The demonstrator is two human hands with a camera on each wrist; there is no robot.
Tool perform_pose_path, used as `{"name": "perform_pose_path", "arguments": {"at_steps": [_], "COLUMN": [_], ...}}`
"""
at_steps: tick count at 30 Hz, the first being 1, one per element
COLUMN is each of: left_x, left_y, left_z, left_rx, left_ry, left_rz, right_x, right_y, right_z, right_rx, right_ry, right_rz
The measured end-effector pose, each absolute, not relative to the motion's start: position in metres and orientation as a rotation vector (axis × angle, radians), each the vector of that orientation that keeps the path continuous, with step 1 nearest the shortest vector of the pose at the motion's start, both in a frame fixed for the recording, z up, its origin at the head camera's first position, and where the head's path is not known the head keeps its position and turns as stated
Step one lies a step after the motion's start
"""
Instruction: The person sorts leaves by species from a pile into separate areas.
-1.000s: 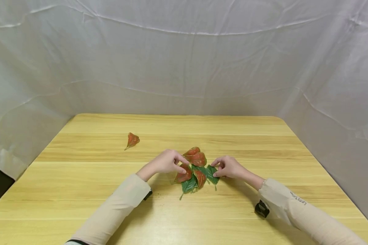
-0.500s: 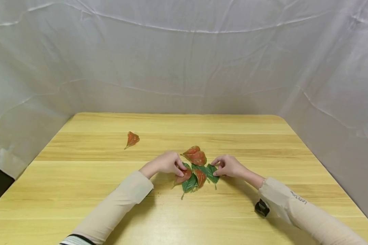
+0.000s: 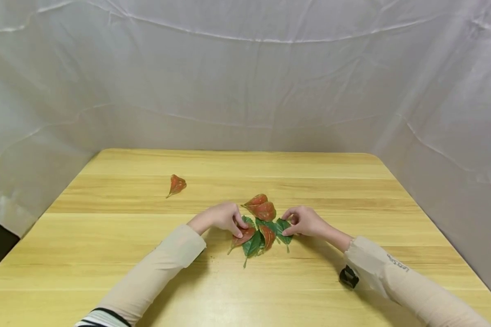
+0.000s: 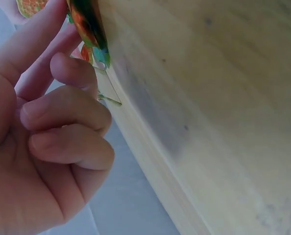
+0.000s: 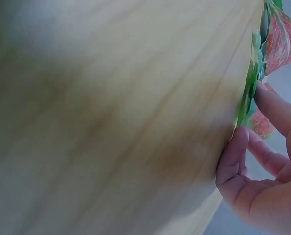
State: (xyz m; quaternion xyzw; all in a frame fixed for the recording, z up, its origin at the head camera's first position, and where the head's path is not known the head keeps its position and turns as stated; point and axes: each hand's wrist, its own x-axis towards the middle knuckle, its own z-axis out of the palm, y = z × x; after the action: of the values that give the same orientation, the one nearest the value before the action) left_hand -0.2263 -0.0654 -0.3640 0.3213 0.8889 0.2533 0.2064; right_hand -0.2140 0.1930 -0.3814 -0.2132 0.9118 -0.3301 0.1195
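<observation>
A cluster of red and green leaves lies mid-table. My left hand (image 3: 226, 217) pinches a red leaf (image 3: 245, 237) at the cluster's left side, thumb on its face. Green leaves show behind and beside it, among them a green leaf (image 3: 252, 245) with its stem toward me. In the left wrist view the other fingers (image 4: 69, 107) curl inward. On the right, my right hand (image 3: 307, 221) holds the edge of another green leaf (image 3: 285, 227), thumb over it; the right wrist view shows its fingers (image 5: 233, 156) low against the wood. Another red leaf (image 3: 268, 237) sits between the hands.
Two overlapping red leaves (image 3: 263, 210) lie just beyond the cluster. Farther back on the left is a single red leaf (image 3: 176, 185). The wooden table (image 3: 331, 181) is bordered by pale cloth (image 3: 245, 91) at the back and sides.
My left hand has closed on the red leaf and drawn it slightly left and toward me, baring a green leaf behind it. The right hand stays nearly still at its green leaf.
</observation>
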Motion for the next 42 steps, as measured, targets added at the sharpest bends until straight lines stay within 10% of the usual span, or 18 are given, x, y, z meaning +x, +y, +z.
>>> {"name": "perform_pose_path", "arguments": {"at_steps": [42], "left_x": [-0.221], "left_y": [-0.061], "left_z": [-0.360], "left_rx": [0.660], "left_ry": [2.442], "left_rz": [0.706], "right_x": [-0.228], "right_y": [0.204], "right_z": [-0.364], "right_rx": [-0.368], "right_ry": [2.530], "right_rz": [-1.263]}}
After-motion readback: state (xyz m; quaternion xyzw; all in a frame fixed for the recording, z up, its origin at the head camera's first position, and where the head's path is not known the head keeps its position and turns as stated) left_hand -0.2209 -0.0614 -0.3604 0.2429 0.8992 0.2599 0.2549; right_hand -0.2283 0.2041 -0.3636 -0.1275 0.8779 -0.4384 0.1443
